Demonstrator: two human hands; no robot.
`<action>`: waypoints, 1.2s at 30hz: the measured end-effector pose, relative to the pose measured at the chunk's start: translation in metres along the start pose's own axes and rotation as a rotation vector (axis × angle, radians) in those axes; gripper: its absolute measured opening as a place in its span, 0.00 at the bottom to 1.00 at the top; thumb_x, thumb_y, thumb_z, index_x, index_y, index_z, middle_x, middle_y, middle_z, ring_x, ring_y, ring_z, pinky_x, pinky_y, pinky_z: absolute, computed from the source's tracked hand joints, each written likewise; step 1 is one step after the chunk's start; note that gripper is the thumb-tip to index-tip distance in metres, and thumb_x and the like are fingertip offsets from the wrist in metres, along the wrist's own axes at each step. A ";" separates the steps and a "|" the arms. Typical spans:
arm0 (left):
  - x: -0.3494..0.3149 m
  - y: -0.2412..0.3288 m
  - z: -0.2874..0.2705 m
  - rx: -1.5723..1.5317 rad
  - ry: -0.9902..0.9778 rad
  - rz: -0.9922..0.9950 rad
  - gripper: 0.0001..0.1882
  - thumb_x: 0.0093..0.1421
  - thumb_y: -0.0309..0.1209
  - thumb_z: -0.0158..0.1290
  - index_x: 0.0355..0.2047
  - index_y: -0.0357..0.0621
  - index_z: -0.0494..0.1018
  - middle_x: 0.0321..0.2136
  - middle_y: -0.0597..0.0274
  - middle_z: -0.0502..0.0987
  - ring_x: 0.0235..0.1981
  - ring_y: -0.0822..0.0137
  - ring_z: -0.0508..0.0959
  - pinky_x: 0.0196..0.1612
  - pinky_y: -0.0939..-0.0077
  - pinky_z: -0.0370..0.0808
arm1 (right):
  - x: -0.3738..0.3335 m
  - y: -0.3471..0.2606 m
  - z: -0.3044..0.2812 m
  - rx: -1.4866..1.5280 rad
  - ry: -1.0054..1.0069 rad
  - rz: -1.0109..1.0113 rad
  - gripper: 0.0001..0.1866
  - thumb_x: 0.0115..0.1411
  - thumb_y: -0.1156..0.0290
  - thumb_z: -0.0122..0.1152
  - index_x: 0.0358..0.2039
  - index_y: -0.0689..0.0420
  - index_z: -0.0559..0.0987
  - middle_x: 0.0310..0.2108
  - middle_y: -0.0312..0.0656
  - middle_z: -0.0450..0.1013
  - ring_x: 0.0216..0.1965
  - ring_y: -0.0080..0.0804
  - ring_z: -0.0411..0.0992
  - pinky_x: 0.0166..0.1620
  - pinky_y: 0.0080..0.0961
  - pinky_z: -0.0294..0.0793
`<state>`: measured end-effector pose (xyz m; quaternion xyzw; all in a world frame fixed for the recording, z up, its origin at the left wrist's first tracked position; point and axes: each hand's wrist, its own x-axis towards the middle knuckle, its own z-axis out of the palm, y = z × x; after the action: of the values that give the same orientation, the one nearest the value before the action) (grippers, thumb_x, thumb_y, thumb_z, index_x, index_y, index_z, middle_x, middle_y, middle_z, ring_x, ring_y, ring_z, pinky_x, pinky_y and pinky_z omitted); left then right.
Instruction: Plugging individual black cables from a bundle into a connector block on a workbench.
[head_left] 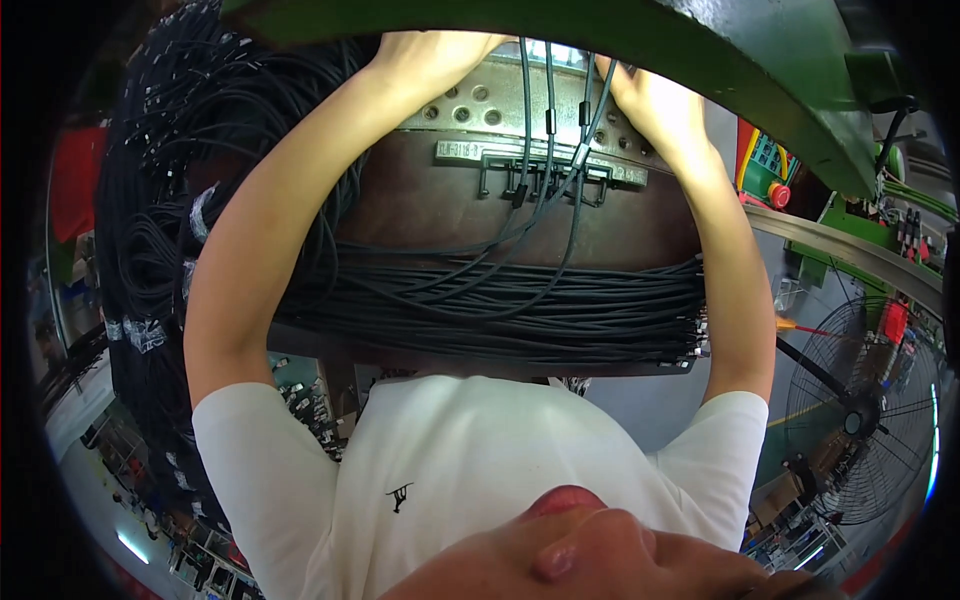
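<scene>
Four thin black cables (527, 95) run up from the dark brown table (625, 225) to the metal block (455, 113), passing between the worker's hands. They are matt and smooth, each with a short, thicker black sleeve along its length; the sleeves sit at different heights, and the rightmost cable slants across its neighbour. Lower down they thread past a black slotted bracket (500, 163) and curve away leftward above a thick, flat bundle of similar cables (500, 300) lying across the table's near edge.

The left hand (435, 58) reaches in at the block's left, its fingertips lost under the green machine frame (720, 50), so I can't tell whether they grip anything. The right hand (660, 105) has its fingers right beside the rightmost cable; whether they pinch it or hang loose, I can't make out either.

As for writing, a metal bar (460, 152) behind the bracket carries a line of characters, and the white shirt (460, 430) has a little dark figure on the chest.
</scene>
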<state>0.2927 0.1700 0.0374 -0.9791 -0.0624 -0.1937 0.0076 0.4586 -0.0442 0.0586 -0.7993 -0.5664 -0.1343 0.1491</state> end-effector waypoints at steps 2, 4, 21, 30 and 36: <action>-0.005 -0.005 0.009 0.176 -0.028 0.052 0.11 0.59 0.35 0.52 0.36 0.43 0.78 0.27 0.55 0.79 0.28 0.58 0.79 0.32 0.66 0.76 | -0.004 0.015 0.005 0.074 0.097 -0.125 0.10 0.54 0.64 0.61 0.33 0.56 0.81 0.24 0.45 0.75 0.26 0.44 0.74 0.31 0.36 0.73; -0.001 0.007 -0.003 -0.128 0.127 0.088 0.12 0.58 0.35 0.53 0.36 0.40 0.76 0.31 0.51 0.78 0.32 0.55 0.78 0.36 0.63 0.75 | -0.003 0.038 0.008 -0.480 0.148 -0.459 0.11 0.57 0.66 0.59 0.38 0.57 0.80 0.30 0.46 0.76 0.31 0.43 0.75 0.34 0.34 0.73; -0.282 0.136 -0.136 -0.540 -1.106 -0.595 0.17 0.59 0.33 0.49 0.45 0.37 0.74 0.45 0.46 0.75 0.47 0.46 0.73 0.51 0.57 0.69 | -0.336 -0.016 -0.097 0.330 0.307 0.979 0.17 0.64 0.74 0.49 0.53 0.63 0.67 0.50 0.48 0.68 0.52 0.35 0.66 0.57 0.26 0.62; -0.322 0.131 -0.090 -0.253 -0.528 -0.530 0.13 0.51 0.28 0.52 0.37 0.39 0.77 0.37 0.47 0.77 0.39 0.46 0.75 0.44 0.55 0.71 | -0.401 -0.074 -0.020 0.751 0.010 0.924 0.22 0.61 0.70 0.56 0.54 0.63 0.68 0.54 0.44 0.66 0.53 0.36 0.63 0.58 0.31 0.61; -0.321 0.133 -0.087 -0.283 -0.581 -0.654 0.15 0.56 0.33 0.49 0.42 0.40 0.76 0.42 0.48 0.76 0.44 0.46 0.74 0.47 0.55 0.70 | -0.397 -0.070 -0.021 0.502 -0.089 0.800 0.18 0.59 0.74 0.57 0.50 0.63 0.71 0.48 0.46 0.70 0.47 0.39 0.67 0.54 0.32 0.66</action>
<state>-0.0176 -0.0039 -0.0029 -0.9130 -0.3407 0.0900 -0.2054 0.2632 -0.3738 -0.0678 -0.8989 -0.2350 0.1090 0.3534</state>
